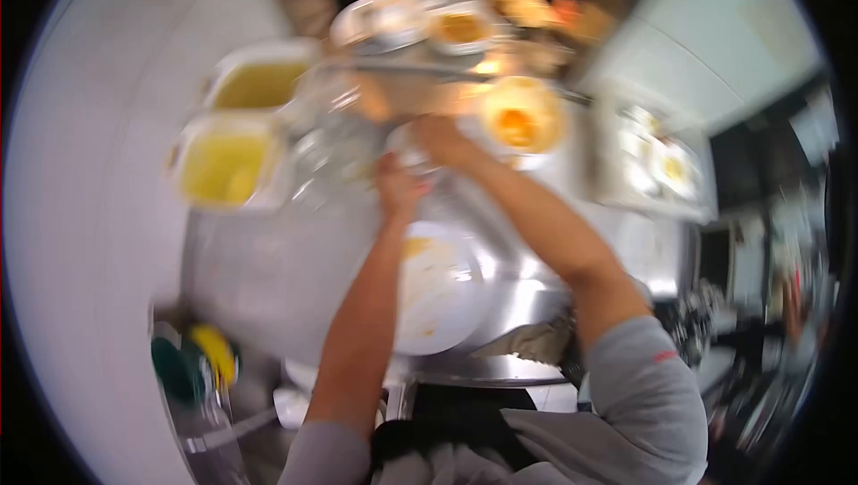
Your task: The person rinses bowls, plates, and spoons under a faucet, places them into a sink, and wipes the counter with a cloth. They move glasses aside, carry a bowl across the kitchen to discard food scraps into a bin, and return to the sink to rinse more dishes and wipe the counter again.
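Both hands are stretched forward over a metal counter (268, 253) and meet near its middle, blurred by motion. Between them is a small white piece of dishware (409, 147), too smeared to tell cup from bowl. My left hand (399, 186) grips its lower left side. From the right, my right hand (440, 140) closes over its other side. A white plate (438, 293) with orange-brown smears lies below my forearms. Left of my hands stand several clear glasses (322, 163). A white bowl (523, 123) with orange contents stands just right of my right hand.
Two white tubs (228, 163) with yellowish liquid stand at the left. At the right is a white bin (652, 163) with several pale items. Food bowls (460, 27) and a white plate (380, 20) stand at the back. A metal bar (411, 67) crosses before them.
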Demonstrator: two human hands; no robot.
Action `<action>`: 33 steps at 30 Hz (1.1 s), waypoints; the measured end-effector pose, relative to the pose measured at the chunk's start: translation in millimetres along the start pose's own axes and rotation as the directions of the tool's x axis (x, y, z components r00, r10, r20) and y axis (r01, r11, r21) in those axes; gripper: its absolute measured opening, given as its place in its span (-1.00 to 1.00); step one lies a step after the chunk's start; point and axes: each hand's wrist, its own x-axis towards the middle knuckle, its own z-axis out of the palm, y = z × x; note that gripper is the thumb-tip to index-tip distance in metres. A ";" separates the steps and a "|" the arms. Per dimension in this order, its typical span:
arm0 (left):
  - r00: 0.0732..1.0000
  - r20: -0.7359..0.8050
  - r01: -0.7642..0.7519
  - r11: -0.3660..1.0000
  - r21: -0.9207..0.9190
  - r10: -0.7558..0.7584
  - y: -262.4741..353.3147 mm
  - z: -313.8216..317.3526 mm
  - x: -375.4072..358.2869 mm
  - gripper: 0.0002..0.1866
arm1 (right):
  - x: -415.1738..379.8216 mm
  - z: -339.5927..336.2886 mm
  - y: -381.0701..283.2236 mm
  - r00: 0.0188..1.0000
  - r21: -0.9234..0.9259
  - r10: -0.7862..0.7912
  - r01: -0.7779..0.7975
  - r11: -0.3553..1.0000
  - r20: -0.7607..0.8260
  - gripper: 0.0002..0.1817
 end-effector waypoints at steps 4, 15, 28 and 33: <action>0.984 0.125 -0.155 0.943 0.295 0.123 11.1 14.2 7.1 -0.52 | -41.2 -58.5 -30.5 0.937 0.185 0.337 -0.316 0.931 -0.097 -0.41; 0.971 0.240 -0.122 0.886 0.447 0.012 74.3 -19.4 -125.9 -0.59 | -161.1 -129.7 -106.5 0.719 0.702 0.552 -0.126 0.701 -0.422 -0.64; 0.672 -0.741 -0.053 0.997 -0.050 -0.001 -21.8 -478.2 -399.1 -0.54 | -278.8 -120.0 -387.2 0.902 0.907 -0.239 -0.279 0.315 0.360 -0.56; 0.627 -0.776 -0.190 0.980 -0.063 0.072 -21.0 -562.2 -345.2 -0.64 | -273.0 -16.5 -478.7 0.775 0.868 -0.431 -0.297 0.397 0.462 -0.45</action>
